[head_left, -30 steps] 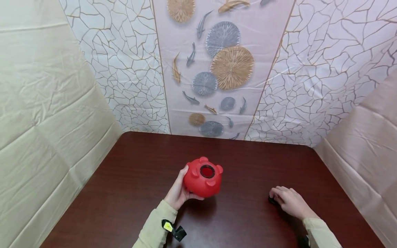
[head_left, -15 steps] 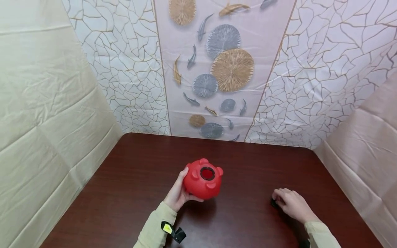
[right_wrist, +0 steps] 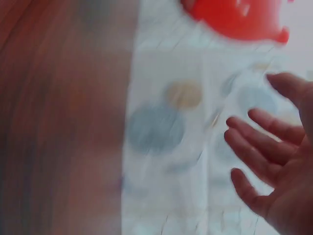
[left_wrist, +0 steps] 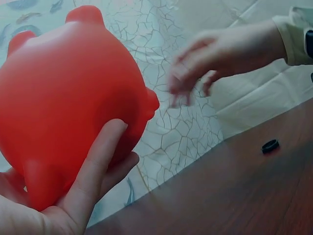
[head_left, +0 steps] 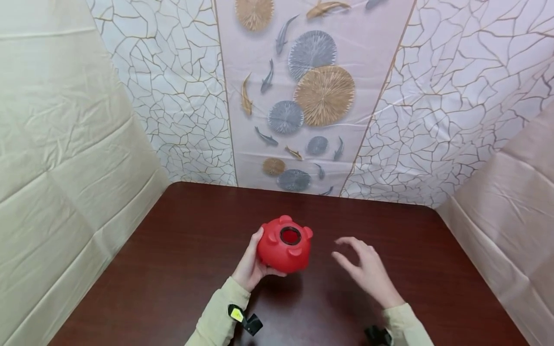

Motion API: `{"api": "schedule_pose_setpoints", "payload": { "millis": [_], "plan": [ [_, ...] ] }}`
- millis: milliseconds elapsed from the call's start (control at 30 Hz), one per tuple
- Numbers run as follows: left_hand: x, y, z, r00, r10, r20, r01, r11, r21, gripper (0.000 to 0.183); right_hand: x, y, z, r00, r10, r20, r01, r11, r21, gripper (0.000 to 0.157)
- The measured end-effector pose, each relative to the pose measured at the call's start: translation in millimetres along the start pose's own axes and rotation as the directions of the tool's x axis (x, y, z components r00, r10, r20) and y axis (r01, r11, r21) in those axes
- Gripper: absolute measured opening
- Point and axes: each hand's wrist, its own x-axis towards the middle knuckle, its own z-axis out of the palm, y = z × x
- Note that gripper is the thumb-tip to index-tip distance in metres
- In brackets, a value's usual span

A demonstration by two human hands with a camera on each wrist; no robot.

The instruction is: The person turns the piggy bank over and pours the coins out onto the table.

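Observation:
My left hand (head_left: 251, 264) grips a red piggy bank (head_left: 279, 258) from its left side and holds it above the table. The bank's stubby legs point up, and among them is a round opening (head_left: 290, 236) with a black rim. My right hand (head_left: 369, 271) hovers to the right of the bank, apart from it, holding nothing. Its fingers are spread and slightly bent in the right wrist view, where the bank's red body (right_wrist: 239, 19) is blurred at the top. A small round black cap (left_wrist: 270, 146) lies on the table in the left wrist view; the head view does not show it.
The dark brown wooden table (head_left: 195, 226) has rounded far corners. Behind it hangs a patterned cloth (head_left: 294, 144) with fish and round shapes. Pale cloth walls (head_left: 65, 168) close off both sides.
My right hand has let go of the black cap, risen and moved left toward the piggy bank, its fingers opening. My left hand keeps the bank in nearly the same place.

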Motion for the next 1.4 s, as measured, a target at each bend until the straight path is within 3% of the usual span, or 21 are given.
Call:
{"api": "schedule_pose_setpoints", "payload": {
  "millis": [133,233,333,500,833,967,1133,1400],
  "plan": [
    [1.0,1.4,7.1,1.0,0.019,0.02,-0.019,1.0,0.01,0.05,8.6,-36.0,10.5,0.985,0.107,0.138,-0.137,0.963,0.232,0.067],
    [1.7,1.1,12.8,0.999,0.039,0.035,-0.039,0.999,0.022,0.051,12.1,-52.8,18.9,0.963,0.103,0.248,-0.19,0.915,0.356,0.095],
    [1.5,-0.3,17.9,0.998,0.056,0.028,-0.057,0.998,0.031,0.051,13.7,-60.8,26.1,0.956,0.096,0.279,-0.21,0.886,0.414,0.109],
    [0.6,-1.6,22.3,0.997,0.077,0.025,-0.078,0.996,0.033,0.05,15.1,-61.0,31.5,0.969,0.115,0.218,-0.204,0.873,0.444,0.107],
    [1.7,10.1,18.3,0.978,0.114,0.174,-0.14,0.979,0.146,0.066,9.5,-47.5,33.4,0.963,0.13,0.235,-0.246,0.78,0.575,0.098],
    [2.3,14.9,18.6,0.977,0.116,0.18,-0.16,0.955,0.251,0.078,7.7,-41.7,32.4,0.955,0.137,0.263,-0.266,0.786,0.558,0.094],
    [2.0,17.8,20.3,0.986,0.108,0.128,-0.148,0.92,0.363,0.079,10.4,-34.3,28.0,0.949,0.082,0.305,-0.23,0.843,0.487,0.096],
    [3.0,12.2,16.9,0.992,0.086,0.095,-0.112,0.941,0.32,0.068,14.9,-33.2,16.3,0.935,0.026,0.354,-0.192,0.876,0.443,0.09]
  ]
}}
